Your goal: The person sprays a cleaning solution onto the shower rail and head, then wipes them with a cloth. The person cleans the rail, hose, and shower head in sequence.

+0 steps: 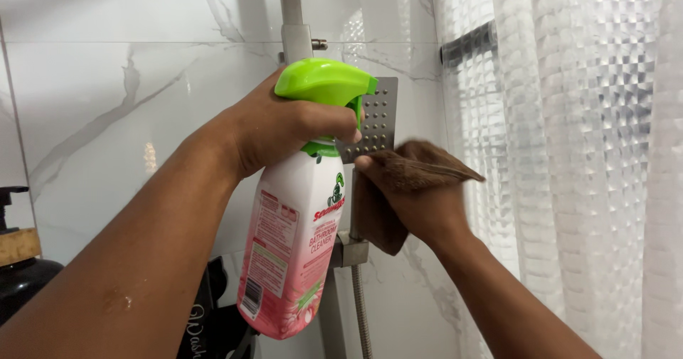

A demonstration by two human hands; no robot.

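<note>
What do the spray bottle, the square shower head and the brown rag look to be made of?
Spray bottle: likely plastic, a smooth white-and-pink body with a glossy green trigger top.
Shower head: probably brushed metal, a flat grey plate dotted with holes.
Rag: soft cloth, perhaps microfibre, matte, folded and draped over the right hand.

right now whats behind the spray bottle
Behind the spray bottle, held in the left hand, runs a metal shower rail against the marble wall. A square shower head shows beside the trigger. The bottle hides the rail's middle stretch.
</note>
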